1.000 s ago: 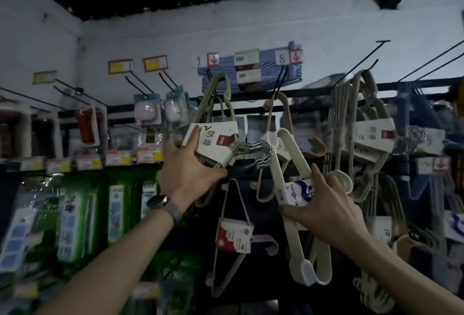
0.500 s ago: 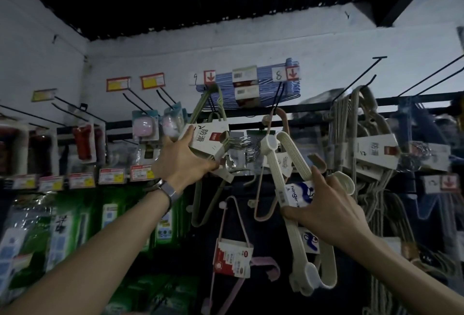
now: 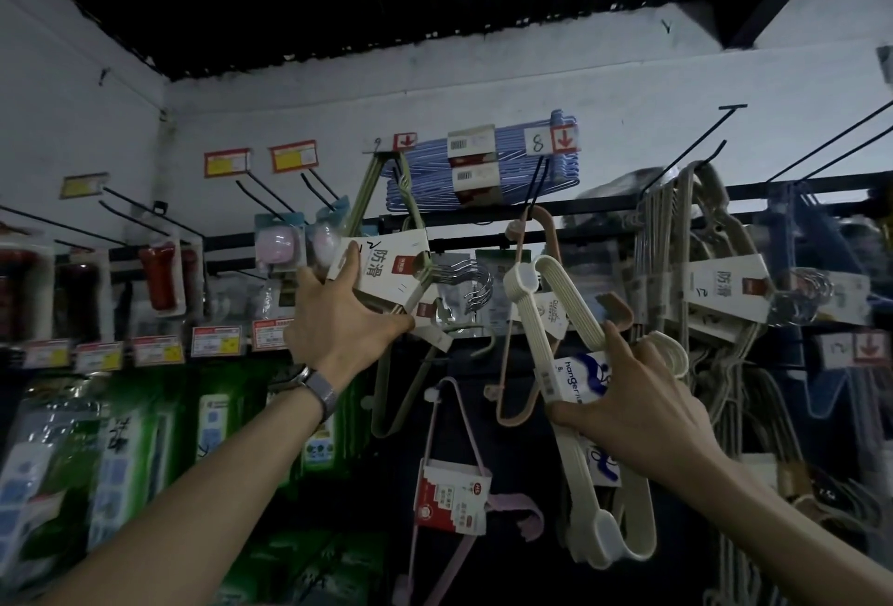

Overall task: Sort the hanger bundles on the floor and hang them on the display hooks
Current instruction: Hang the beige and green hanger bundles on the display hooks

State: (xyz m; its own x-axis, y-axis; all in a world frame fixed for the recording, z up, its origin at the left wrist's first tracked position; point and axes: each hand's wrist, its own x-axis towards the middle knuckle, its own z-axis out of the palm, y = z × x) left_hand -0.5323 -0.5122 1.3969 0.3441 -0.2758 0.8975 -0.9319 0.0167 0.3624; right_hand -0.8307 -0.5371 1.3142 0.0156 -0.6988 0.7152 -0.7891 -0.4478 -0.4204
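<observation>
**While lifted toward the display hooks: one bundle per hand**

While stretched upward, left hand (image 3: 348, 320) clamped on the white card sleeve (image 3: 381, 267) of an olive-green hanger bundle (image 3: 416, 292), thumb underneath, fingers spread over the card. Held tilted, top corner beside a display hook (image 3: 381, 152); over it or not, cannot tell. Right hand (image 3: 642, 407) pinching the blue-printed label (image 3: 577, 371) of a cream plastic hanger bundle (image 3: 519, 278), just right of the green one.

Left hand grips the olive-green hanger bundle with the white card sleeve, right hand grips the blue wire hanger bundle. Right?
No. Head view: the right hand grips the cream plastic hanger bundle; the blue wire hanger bundle sits up top, untouched. The left hand does grip the olive-green hanger bundle.
</observation>
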